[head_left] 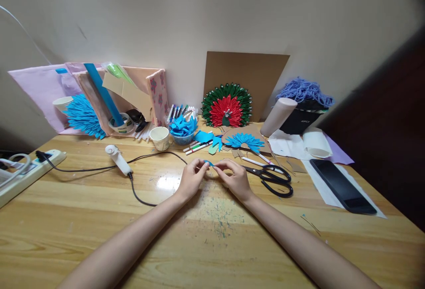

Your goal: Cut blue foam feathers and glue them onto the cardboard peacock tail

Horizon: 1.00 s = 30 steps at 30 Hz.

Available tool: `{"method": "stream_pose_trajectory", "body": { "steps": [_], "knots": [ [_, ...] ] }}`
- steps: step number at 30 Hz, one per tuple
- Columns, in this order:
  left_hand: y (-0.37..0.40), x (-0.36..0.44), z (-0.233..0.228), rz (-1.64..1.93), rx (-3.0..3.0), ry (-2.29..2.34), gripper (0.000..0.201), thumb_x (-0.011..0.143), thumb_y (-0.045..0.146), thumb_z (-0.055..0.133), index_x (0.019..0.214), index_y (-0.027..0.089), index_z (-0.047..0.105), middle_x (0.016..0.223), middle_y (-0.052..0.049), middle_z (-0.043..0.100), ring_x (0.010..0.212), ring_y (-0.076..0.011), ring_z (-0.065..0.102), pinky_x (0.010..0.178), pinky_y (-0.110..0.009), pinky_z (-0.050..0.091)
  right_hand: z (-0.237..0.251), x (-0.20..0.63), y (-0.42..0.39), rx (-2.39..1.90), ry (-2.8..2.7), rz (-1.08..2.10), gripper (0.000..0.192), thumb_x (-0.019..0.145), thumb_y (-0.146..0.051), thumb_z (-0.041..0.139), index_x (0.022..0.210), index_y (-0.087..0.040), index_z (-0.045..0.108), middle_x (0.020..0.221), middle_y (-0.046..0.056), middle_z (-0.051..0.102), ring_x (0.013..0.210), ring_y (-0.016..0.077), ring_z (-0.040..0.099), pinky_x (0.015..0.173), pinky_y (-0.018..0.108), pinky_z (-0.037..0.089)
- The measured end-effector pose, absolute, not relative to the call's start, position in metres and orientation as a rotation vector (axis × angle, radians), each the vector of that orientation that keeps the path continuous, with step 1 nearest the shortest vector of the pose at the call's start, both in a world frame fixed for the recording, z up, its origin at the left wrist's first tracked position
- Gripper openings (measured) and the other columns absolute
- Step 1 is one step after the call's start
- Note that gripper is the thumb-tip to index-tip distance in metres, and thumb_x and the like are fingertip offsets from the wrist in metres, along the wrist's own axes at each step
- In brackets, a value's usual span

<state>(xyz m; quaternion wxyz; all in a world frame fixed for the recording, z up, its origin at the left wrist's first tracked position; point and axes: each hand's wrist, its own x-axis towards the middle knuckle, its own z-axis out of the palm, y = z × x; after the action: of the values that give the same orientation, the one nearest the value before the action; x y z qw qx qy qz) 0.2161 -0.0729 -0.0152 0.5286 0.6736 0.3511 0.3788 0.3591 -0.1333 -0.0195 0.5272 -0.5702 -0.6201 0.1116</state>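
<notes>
- Both hands meet over the glossy, paint-flecked wooden table: the left hand and right hand pinch a small blue paper strip between their fingertips.
- The strip is mostly hidden by fingers; its shape is hard to tell.
- Black scissors lie just beside the right hand.
- A white glue gun rests to the left, its black cord curling past the left hand.

Near half of tabletop bare, free passage from 6 o'clock. At 3 o'clock black scissors lie just beside right hand; phone further out. At 9 o'clock glue gun and its black cord near left hand. 12 o'clock crowded: paper cup, markers, blue paper fan.
</notes>
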Motion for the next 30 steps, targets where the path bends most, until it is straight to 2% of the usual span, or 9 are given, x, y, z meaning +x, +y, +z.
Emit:
{"method": "stream_pose_trajectory", "body": {
  "steps": [9, 30],
  "knots": [
    [-0.0724, 0.2170, -0.0158, 0.903, 1.648, 0.842, 0.026, 0.081, 0.040, 0.048, 0.073, 0.016, 0.053, 0.069, 0.000, 0.054, 0.061, -0.0114, 0.049, 0.057, -0.022, 0.038, -0.0202, 0.3587, -0.1334, -1.375, -1.479, 0.250, 0.010, 0.080, -0.027, 0.057, 0.077, -0.019, 0.062, 0.075, 0.003, 0.064, 0.066, 0.0150, 0.060, 0.064, 0.027, 0.049],
    [-0.0733, 0.2173, -0.0175, 0.843, 1.688, 0.822, 0.023, 0.080, 0.038, 0.051, 0.073, 0.016, 0.051, 0.068, 0.000, 0.054, 0.058, -0.0106, 0.051, 0.052, -0.021, 0.039, -0.0203, 0.3592, -0.1336, -1.392, -1.497, 0.243, 0.007, 0.080, -0.023, 0.056, 0.077, -0.019, 0.060, 0.075, 0.003, 0.062, 0.068, 0.0158, 0.059, 0.065, 0.028, 0.048]
  ]
}}
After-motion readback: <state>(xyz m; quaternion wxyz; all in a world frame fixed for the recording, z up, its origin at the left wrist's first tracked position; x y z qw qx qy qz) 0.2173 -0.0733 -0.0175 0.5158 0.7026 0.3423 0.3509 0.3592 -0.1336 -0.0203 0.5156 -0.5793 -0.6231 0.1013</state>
